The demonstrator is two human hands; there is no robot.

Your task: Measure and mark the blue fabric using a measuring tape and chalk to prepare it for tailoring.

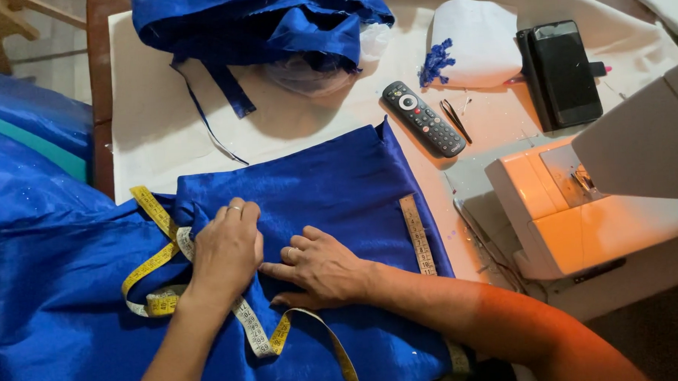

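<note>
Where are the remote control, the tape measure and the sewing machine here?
Remote control (424, 118), head view, middle of its button face.
Tape measure (153, 210), head view, yellow stretch left of the hands.
Sewing machine (580, 219), head view, its pale body.

A black remote control (424, 118) is laid beside thin tweezers (455, 120). A dark phone (564, 73), a white cloth (478, 41) and a sewing machine (580, 212) are seen nearby.
</note>
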